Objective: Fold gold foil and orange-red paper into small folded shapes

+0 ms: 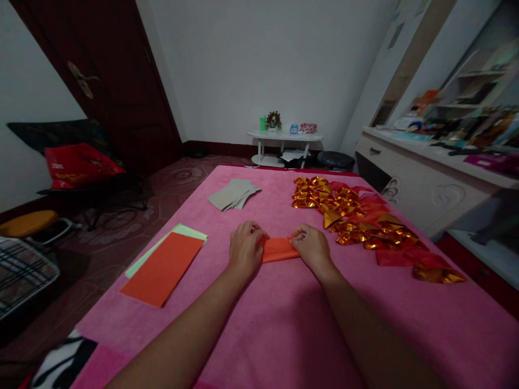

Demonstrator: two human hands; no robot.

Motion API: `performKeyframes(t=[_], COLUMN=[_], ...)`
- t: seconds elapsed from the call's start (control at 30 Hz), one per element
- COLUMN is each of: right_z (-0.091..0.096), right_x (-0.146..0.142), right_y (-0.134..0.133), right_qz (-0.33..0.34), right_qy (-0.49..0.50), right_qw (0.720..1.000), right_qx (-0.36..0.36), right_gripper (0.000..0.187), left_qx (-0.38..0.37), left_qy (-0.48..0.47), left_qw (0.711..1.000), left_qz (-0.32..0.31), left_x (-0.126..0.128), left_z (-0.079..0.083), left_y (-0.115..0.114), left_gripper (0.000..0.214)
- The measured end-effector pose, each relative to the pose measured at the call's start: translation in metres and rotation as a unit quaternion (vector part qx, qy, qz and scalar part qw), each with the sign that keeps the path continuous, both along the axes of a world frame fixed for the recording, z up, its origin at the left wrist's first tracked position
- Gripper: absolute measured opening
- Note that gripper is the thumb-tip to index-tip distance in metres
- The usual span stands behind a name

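Observation:
A folded orange paper lies on the pink cloth in front of me. My left hand pinches its left end with curled fingers. My right hand pinches its right end the same way. Both hands rest on the cloth. To the left lies a stack of flat orange sheets on top of pale green sheets. A long heap of folded gold and red foil pieces stretches along the right side.
A fan of grey cards lies at the far middle of the cloth. Beyond stand a small white table, a dark door, a chair with a red cushion at left, and a white dresser at right.

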State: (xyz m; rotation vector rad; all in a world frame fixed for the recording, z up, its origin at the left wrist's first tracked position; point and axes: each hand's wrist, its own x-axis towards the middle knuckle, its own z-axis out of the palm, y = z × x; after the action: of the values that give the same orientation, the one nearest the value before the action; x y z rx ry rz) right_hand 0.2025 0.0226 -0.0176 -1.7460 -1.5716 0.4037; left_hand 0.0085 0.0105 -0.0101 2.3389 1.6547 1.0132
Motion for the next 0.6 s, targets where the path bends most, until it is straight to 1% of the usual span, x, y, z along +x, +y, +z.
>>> performKeyframes(t=[0.07, 0.13, 0.17, 0.3, 0.37, 0.43, 0.5, 0.53, 0.6], right_z=[0.001, 0.002, 0.002, 0.002, 0.005, 0.012, 0.020, 0.024, 0.029], right_x=[-0.001, -0.002, -0.003, 0.000, 0.001, -0.003, -0.016, -0.026, -0.052], right_y=[-0.001, -0.001, -0.001, -0.002, -0.003, -0.007, -0.015, -0.021, -0.036], right_qz=[-0.004, -0.006, -0.005, 0.001, -0.001, -0.002, 0.018, 0.045, 0.109], right_qy=[-0.017, -0.026, -0.027, -0.032, -0.040, -0.063, -0.092, -0.093, -0.075], right_qw=[1.000, 1.000, 1.000, 0.999, 0.999, 0.998, 0.991, 0.987, 0.982], right_qx=[-0.007, -0.013, -0.014, -0.018, -0.015, 0.024, 0.098, 0.124, 0.134], right_gripper=[0.009, 0.009, 0.009, 0.010, 0.012, 0.015, 0.022, 0.028, 0.044], left_qx=[0.006, -0.017, -0.029, -0.062, -0.072, -0.073, -0.072, -0.071, -0.076], left_qy=[0.013, 0.019, 0.017, -0.002, -0.008, -0.011, -0.013, -0.014, -0.035], left_qw=[0.998, 0.994, 0.993, 0.989, 0.987, 0.987, 0.988, 0.988, 0.989], left_qz=[-0.055, -0.104, -0.117, -0.131, -0.141, -0.142, -0.137, -0.134, -0.123], left_x=[0.001, -0.001, -0.002, -0.008, -0.011, -0.012, -0.012, -0.011, -0.008], left_z=[-0.001, -0.003, -0.004, -0.006, -0.006, -0.005, -0.004, -0.004, -0.007], left_y=[0.001, 0.004, 0.005, 0.008, 0.009, 0.009, 0.008, 0.007, 0.006], left_gripper=[0.022, 0.024, 0.023, 0.014, 0.018, 0.021, 0.023, 0.022, 0.019])
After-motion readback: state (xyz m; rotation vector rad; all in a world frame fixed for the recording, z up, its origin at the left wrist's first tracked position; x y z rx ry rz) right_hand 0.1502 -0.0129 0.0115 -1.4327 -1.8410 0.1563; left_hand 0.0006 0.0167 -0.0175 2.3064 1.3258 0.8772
